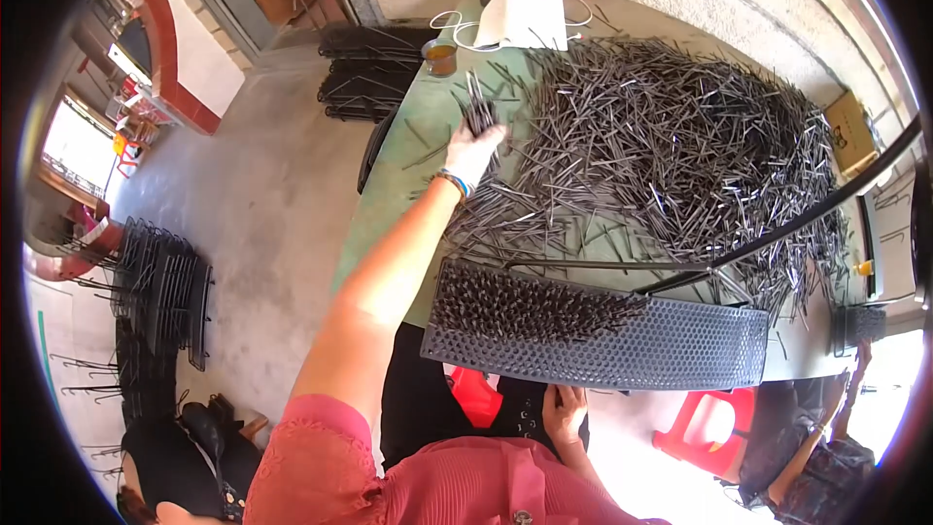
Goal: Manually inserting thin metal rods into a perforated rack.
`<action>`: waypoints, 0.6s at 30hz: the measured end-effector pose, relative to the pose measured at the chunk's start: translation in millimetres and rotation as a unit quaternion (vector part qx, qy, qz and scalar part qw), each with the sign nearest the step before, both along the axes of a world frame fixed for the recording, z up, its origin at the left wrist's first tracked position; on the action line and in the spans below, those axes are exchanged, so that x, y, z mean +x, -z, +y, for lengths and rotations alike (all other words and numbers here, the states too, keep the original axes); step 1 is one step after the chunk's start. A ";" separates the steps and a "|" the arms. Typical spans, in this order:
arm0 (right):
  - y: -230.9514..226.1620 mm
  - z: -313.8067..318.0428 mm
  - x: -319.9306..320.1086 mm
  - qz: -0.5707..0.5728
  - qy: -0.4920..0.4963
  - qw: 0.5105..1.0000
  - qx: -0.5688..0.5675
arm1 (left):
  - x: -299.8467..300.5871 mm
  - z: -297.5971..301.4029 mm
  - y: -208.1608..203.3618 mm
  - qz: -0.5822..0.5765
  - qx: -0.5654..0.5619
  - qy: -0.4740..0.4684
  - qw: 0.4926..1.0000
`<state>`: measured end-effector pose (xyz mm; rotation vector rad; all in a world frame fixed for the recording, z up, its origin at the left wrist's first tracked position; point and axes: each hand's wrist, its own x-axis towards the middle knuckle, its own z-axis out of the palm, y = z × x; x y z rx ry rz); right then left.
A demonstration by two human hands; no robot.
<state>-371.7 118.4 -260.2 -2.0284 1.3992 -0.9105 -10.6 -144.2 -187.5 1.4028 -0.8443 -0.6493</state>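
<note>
My left hand [474, 151] reaches forward over the green table and is closed around a bundle of thin dark sticks [478, 109], which point away from me. Just right of it spreads a large heap of the same loose sticks [661, 136]. Closer to me, a long dark perforated panel [695, 345] lies along the table's near edge; dark sticks stand packed in the holes of its upper left part, while holes to the right and along the front are bare. My right hand [565, 415] is low, at the panel's front edge, with fingers bent; whatever they hold is hidden.
A dark metal bar [826, 202] slants over the heap. On the table's far side are a cup of amber liquid [440, 58] and a white box with a cable [525, 17]. Dark racks [160, 282] stack on the floor at left. Another person [812, 457] sits at right, near a red chair [708, 428].
</note>
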 end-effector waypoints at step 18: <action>-12.7 10.2 1.4 -0.048 -0.021 0.998 0.040 | 5.9 71.5 -62.4 -0.443 0.429 0.180 0.766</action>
